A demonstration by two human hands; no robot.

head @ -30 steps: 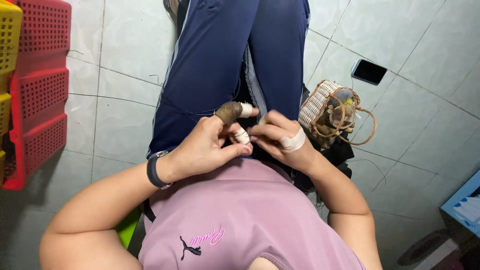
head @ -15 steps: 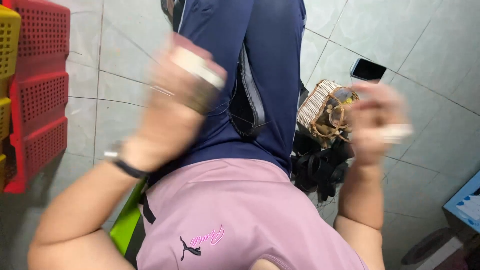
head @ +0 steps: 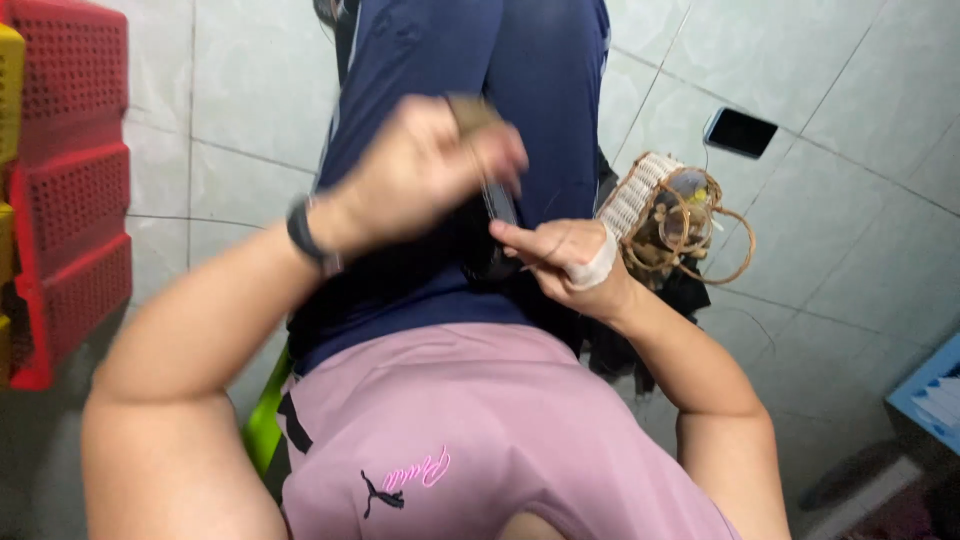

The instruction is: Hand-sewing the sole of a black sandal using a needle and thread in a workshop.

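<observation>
Head view: the left hand, raised and blurred, is closed around a small brown piece above the lap, apart from the right hand. That taped hand, fingers loosely out, pinches nothing visible; weaving looks unfinished, coils waiting in the basket.

Pink shirt, navy trousers, red perforated crates, black wristband.

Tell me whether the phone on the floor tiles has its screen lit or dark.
Dark. The phone lies flat on the tiled floor, its screen plain black with no glow.
</observation>
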